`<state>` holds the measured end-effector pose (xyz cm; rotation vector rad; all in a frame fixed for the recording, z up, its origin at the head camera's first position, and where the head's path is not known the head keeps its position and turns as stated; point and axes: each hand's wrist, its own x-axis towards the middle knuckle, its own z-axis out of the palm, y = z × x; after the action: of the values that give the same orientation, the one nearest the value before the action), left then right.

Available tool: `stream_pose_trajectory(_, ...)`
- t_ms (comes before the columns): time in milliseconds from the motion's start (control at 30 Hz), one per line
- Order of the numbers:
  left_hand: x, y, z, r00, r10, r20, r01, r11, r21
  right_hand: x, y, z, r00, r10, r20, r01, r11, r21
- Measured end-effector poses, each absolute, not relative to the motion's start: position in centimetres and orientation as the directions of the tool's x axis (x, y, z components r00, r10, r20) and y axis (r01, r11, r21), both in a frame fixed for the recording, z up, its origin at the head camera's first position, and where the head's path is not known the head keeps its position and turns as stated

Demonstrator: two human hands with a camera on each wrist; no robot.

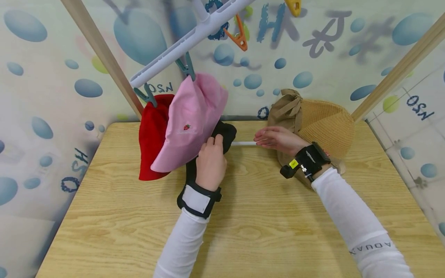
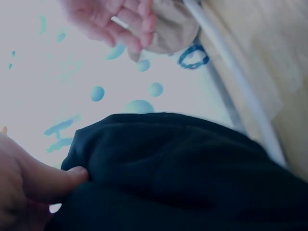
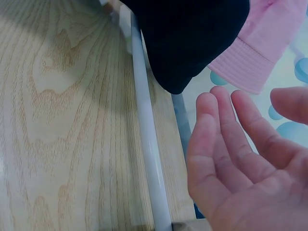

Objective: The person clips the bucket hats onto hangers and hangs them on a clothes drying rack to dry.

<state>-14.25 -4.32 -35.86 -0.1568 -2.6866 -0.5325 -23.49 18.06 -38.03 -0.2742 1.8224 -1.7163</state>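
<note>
Black cloth hat [image 1: 227,133] sits just beside the pink hat [image 1: 194,119], partly hidden by the left hand [image 1: 211,164], at the far part of the bench [image 1: 257,216] near the white rod [image 1: 244,143]; whether it touches the bench I cannot tell. Of the hands, the left pinches its edge, thumb on the fabric; the right hand [image 1: 279,139] holds nothing — fingers nearly straight, near the hat yet apart from it. It should handle as light, soft and floppy, with little to break; two spaced points along the edge look the best hold — the middle would likely sag.
</note>
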Motion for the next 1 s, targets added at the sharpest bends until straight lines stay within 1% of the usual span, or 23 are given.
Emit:
stream_pose_trajectory(267, -13.5, -4.4, -33.9, -0.892, 0.062, 0.447, 0.209, 0.935, 0.287, -23.4, 18.3, -37.9, -0.792, -0.546, -0.275, 0.261, 0.104, -0.960)
stream_pose_trajectory(467, -13.0, -4.5, -32.6, -0.887, 0.059, 0.458, 0.215, 0.930, 0.297, -23.5, 18.4, -37.1, -0.794, -0.554, -0.252, 0.239, 0.097, -0.966)
stream_pose_trajectory(667, -12.8, -4.7, -31.8, -0.871, 0.059, 0.487, 0.232, 0.924, 0.303, -23.8, 18.2, -35.9, -0.815, -0.525, -0.246, 0.243, 0.077, -0.967)
stream_pose_trajectory(833, -12.7, -4.8, -31.3, -0.864, 0.050, 0.502, 0.231, 0.923, 0.307, -24.1, 18.0, -34.8, -0.812, -0.540, -0.220, 0.168, 0.144, -0.975)
stream_pose_trajectory(1000, -12.6, -4.8, -30.9, -0.857, 0.035, 0.514, 0.225, 0.923, 0.312, -24.3, 17.8, -33.6, -0.809, -0.555, -0.192, 0.119, 0.166, -0.979)
